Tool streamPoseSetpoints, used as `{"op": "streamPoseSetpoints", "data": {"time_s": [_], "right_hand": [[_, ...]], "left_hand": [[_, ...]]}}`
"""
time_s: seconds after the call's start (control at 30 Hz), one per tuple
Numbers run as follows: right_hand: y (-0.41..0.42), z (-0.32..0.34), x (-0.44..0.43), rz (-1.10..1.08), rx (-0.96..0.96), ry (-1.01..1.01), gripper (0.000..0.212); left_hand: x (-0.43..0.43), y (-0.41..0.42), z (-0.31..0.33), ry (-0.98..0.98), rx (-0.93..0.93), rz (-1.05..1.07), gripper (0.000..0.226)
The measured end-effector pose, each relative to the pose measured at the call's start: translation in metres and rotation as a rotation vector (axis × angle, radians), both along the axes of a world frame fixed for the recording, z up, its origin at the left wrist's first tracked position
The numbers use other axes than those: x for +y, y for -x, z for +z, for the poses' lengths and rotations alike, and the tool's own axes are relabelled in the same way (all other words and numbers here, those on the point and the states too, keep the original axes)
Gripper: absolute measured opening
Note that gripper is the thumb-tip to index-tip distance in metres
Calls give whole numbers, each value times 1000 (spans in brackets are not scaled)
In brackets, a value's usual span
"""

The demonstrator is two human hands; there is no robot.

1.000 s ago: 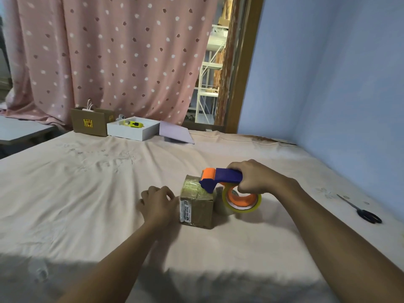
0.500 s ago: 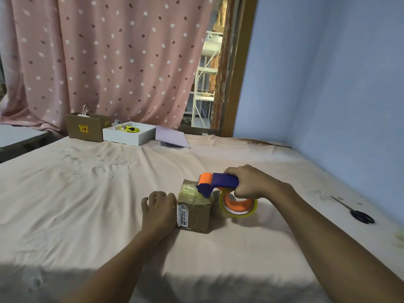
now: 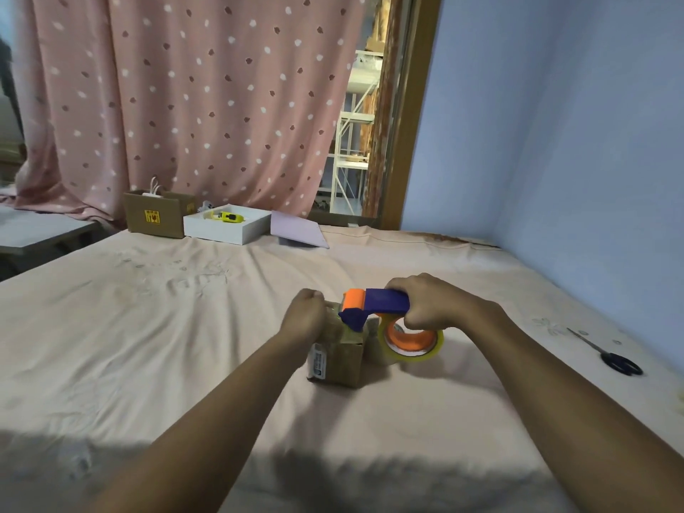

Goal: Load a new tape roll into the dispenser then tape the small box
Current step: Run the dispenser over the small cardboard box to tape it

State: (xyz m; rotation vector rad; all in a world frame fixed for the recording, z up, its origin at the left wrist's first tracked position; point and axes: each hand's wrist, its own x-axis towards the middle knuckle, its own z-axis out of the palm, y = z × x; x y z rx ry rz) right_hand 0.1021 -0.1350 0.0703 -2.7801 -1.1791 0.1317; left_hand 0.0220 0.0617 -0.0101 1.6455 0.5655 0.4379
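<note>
1. Cardboard box (image 3: pixel 338 359) sits mid-bed on the sheet (image 3: pixel 148 327), glossy tape already across its top.
2. Right hand (image 3: pixel 429 303) is clamped round the dispenser (image 3: pixel 374 305) handle; its orange-and-blue head rests on the box top, and the roll (image 3: pixel 412 340) hangs off the box's right side.
3. Left hand (image 3: pixel 303 320) is curled against the box's upper left edge; whether it pinches tape, I cannot tell.
4. Dispenser lies left-to-right, so the next pull likely runs rightward while the left hand braces.
</note>
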Motion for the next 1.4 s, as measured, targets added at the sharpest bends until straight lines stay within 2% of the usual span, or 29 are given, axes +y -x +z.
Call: {"op": "streamPoseSetpoints", "data": {"time_s": [0.13, 0.3, 0.4, 0.57, 0.7, 0.9, 1.03, 1.17, 1.4], "right_hand": [[1, -2, -10, 3, 9, 27, 50], [7, -6, -15, -30, -47, 52, 50], [11, -6, -21, -26, -65, 73, 45], [10, -7, -27, -6, -125, 56, 51], [9, -7, -41, -34, -102, 69, 55], [7, -16, -81, -120, -99, 62, 46], [13, -28, -72, -78, -149, 112, 37], [14, -30, -63, -55, -201, 192, 45], [22, -29, -36, 27, -318, 244, 36]], "left_hand": [[-8, -7, -11, -220, 117, 34, 41], [-4, -11, -8, -418, 188, 12, 41], [-2, -13, -12, -417, 201, 9, 39], [1, -17, -13, -401, 206, 2, 38], [2, -14, -12, -420, 207, -15, 41], [-1, -15, -10, -447, 220, -13, 41], [-5, -14, -9, -490, 219, 2, 42], [-6, -13, -9, -491, 218, 1, 43], [-10, -11, -8, -509, 226, 26, 42]]}}
